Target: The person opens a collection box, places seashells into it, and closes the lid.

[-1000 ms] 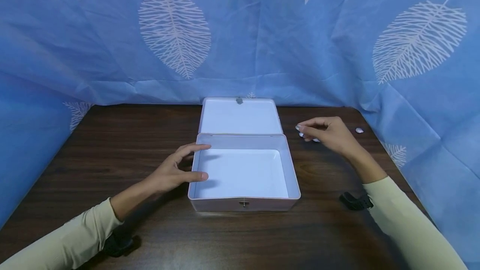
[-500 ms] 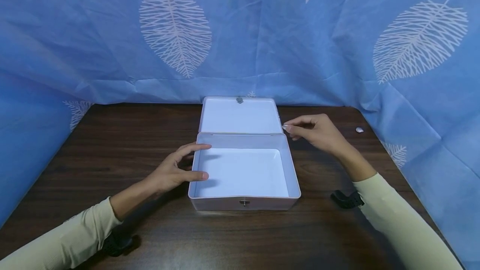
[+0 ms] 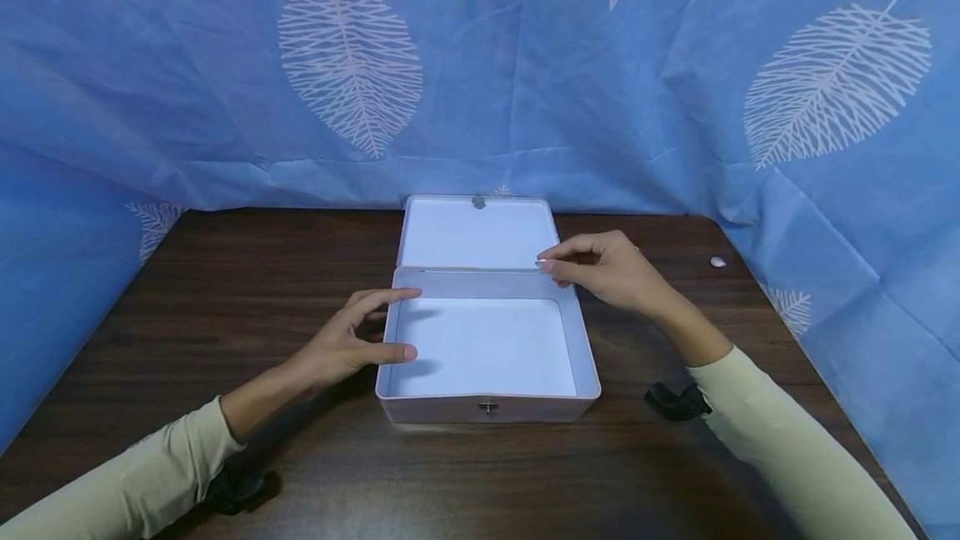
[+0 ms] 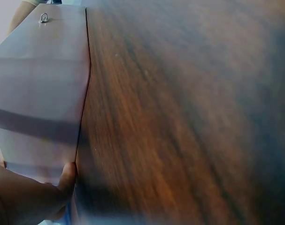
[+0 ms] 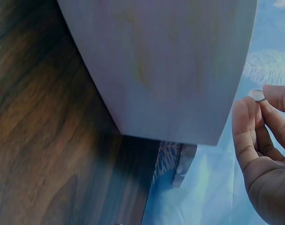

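A pale hinged metal box stands mid-table, its lid folded back and its white inside facing me. My left hand grips the box's left wall, thumb and forefinger over the rim, the others outside it. In the left wrist view its finger touches the outer wall near the bottom corner. Over the box's back right corner, my right hand pinches a small round shiny piece between thumb and forefinger. Its exact kind is too small to tell.
A similar small whitish shiny piece lies near the table's right edge. The dark wooden table backs onto a blue leaf-print cloth. A metal latch sticks out from the box front.
My right hand has moved left with the piece, from beside the box to above its back corner. Two other white bits beneath it earlier are now out of sight. My left hand stays put.
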The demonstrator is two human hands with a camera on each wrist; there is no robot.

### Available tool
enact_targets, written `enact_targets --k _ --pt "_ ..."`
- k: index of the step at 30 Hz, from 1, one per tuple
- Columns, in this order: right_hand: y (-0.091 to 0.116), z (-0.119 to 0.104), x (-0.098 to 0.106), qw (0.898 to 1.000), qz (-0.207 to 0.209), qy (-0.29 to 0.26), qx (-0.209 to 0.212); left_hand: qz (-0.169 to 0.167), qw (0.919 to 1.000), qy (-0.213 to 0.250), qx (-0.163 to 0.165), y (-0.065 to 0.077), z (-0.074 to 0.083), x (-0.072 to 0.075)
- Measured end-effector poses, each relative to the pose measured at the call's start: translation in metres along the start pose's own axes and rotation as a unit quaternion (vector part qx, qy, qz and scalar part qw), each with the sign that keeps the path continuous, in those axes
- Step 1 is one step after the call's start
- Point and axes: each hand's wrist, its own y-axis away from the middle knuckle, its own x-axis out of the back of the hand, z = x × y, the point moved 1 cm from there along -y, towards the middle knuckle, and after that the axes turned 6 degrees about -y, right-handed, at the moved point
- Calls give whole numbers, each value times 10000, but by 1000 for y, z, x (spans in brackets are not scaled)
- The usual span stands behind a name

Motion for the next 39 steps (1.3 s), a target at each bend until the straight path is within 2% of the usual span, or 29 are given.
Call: enact_targets --k 27,32,39 --pt "-7 -12 -29 9987 -485 -21 169 -33 9999 -33 124 1 5 1" --pt "-8 -13 -30 9983 -558 -65 147 -50 9999 -56 105 0 5 2" --pt "-3 -10 -26 9989 -455 77 88 -94 9999 -51 65 1 6 2"
